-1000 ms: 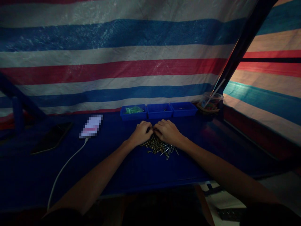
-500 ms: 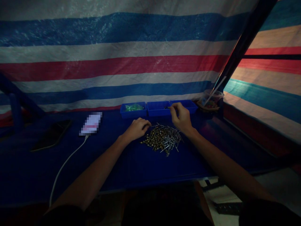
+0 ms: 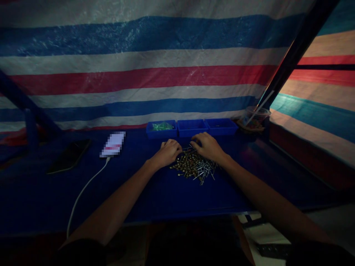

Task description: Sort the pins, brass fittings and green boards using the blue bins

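A pile of small brass-coloured pieces (image 3: 188, 165) and thin silver pins (image 3: 206, 169) lies on the dark blue table. At its left edge is my left hand (image 3: 167, 152), fingers curled together; whatever they may hold is too small and dark to make out. My right hand (image 3: 206, 146) is over the far right side of the pile, its fingers bent and apart, with nothing visible between them. Behind the hands stand a blue tray (image 3: 162, 136) with a green plastic bag (image 3: 162, 126) in it, a middle blue tray (image 3: 191, 133) and a right blue tray (image 3: 226, 132).
To the left lie a phone with a blurred screen (image 3: 113, 144), its white cable (image 3: 84, 189) and a dark phone (image 3: 69, 156). A clear plastic tub (image 3: 256, 115) stands at the back right. Striped sheeting (image 3: 155, 79) hangs behind the table.
My right hand has come down from above the trays to the pile. The small piece it pinched before no longer shows. The left hand stays beside the pile; the whole view has shifted slightly.
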`<state>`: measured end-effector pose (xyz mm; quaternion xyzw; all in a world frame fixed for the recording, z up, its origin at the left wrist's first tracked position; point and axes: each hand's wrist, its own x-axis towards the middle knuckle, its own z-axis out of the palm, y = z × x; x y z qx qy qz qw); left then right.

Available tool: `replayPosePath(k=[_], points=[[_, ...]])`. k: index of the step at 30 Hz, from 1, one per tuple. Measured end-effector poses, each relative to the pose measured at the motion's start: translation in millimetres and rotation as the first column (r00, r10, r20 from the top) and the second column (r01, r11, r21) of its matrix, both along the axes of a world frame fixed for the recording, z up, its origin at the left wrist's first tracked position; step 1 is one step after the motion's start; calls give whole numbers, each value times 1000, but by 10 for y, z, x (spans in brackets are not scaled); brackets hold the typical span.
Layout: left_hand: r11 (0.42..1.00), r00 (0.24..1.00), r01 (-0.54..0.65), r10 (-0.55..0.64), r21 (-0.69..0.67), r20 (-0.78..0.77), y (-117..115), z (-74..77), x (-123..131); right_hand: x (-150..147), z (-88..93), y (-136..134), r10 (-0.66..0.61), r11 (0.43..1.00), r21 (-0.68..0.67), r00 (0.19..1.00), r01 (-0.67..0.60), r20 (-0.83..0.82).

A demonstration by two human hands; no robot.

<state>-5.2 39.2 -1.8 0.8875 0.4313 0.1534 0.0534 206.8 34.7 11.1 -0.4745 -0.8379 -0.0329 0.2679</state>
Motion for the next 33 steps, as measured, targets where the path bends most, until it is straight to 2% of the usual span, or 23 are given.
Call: replayPosePath(k=[2,4,10,14,16,19,21,23,25,27,29,31,33], points=[[999,999,-17,16,30,47,3,2,7,-83,15,-72,91,996,2,996,-91,7],[997,995,-19,12,73,95,-4,17,17,-148,42,-115,132,991,18,991,-132,31],[993,976,-24,-2,119,216,-53,87,77,-233,54,-182,116,993,28,993,-117,29],[989,948,-5,-42,147,316,-78,118,106,-225,34,-185,139,990,37,988,-137,-64],[989,944,2,-50,147,327,-92,125,112,-190,68,-171,125,990,84,984,-115,-126],[992,966,9,-41,128,254,-98,112,104,-91,233,-100,30,967,253,970,33,-241],[994,984,13,-32,112,174,-81,82,86,-14,392,0,-76,912,357,939,201,-334],[996,994,17,-27,88,106,-47,42,61,50,522,131,-200,857,378,902,350,-382],[998,998,26,-29,51,57,-7,7,35,100,558,251,-310,846,327,887,422,-341],[999,999,36,-36,6,29,27,-14,13,143,474,303,-378,862,252,889,440,-259],[999,999,36,-36,-27,17,50,-22,-1,179,306,262,-391,887,178,899,425,-197],[999,999,36,-36,-37,14,61,-26,-3,191,128,153,-342,926,106,924,363,-172],[999,999,36,-36,-19,18,64,-31,4,164,5,31,-239,967,42,956,249,-171]])
